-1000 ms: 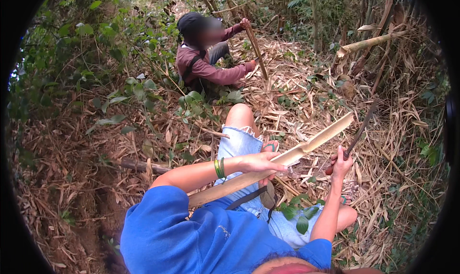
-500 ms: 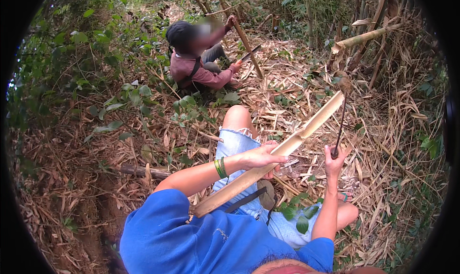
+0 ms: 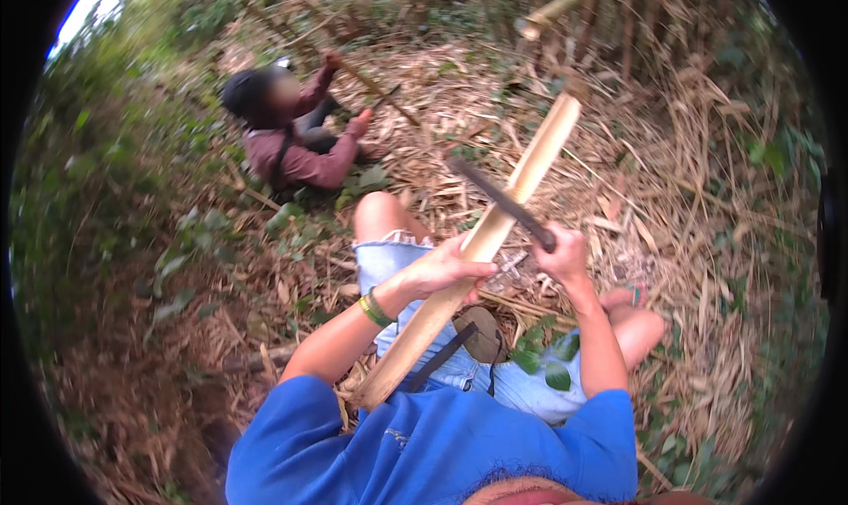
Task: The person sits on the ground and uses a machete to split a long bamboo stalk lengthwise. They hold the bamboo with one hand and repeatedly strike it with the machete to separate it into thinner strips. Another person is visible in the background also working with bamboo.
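Bamboo (image 3: 537, 163) in closed left hand (image 3: 442, 270), knife (image 3: 503, 203) in clenched right hand (image 3: 564, 256); could glance off and nick left thumb (image 3: 481, 270) if badly angled.

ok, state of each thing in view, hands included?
Left hand: gripping the split bamboo
Right hand: gripping the knife
Split bamboo: slanted, hollow side up
Knife: blade out, crossing over the split bamboo, contact unclear
Denim shorts: frayed hem
Pouch: open or closed, cannot tell
Co-worker: low to the ground, holding a stick and a blade
Bamboo stem: cut at one end
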Demonstrator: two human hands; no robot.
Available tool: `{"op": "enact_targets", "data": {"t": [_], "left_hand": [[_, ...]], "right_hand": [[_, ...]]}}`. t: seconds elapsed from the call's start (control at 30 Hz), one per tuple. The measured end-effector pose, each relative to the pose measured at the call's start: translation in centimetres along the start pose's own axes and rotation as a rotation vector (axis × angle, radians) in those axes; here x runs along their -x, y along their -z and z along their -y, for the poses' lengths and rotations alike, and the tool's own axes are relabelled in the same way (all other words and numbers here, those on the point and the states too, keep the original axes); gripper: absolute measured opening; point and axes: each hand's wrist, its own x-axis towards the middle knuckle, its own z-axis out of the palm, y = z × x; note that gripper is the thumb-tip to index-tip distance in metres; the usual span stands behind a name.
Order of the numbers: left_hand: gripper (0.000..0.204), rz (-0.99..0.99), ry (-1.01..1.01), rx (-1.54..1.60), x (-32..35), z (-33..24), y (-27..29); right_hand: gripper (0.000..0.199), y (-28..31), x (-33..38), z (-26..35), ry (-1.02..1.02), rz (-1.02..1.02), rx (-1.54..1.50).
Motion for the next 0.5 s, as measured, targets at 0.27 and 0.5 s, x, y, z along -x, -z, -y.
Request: {"op": "enact_targets", "data": {"t": [0.27, 0.5], "left_hand": [[0.043, 0.066, 0.049, -0.114, 1.7, 1.0, -1.3], [0.054, 0.075, 0.029, -0.335, 2.2, 0.6, -1.3]], "right_hand": [[0.021, 2.5, -2.5, -4.5, -0.36, -0.057, 0.072], [0.014, 2.1, -0.6, -4.0, -0.117, 0.052, 0.271]]}}
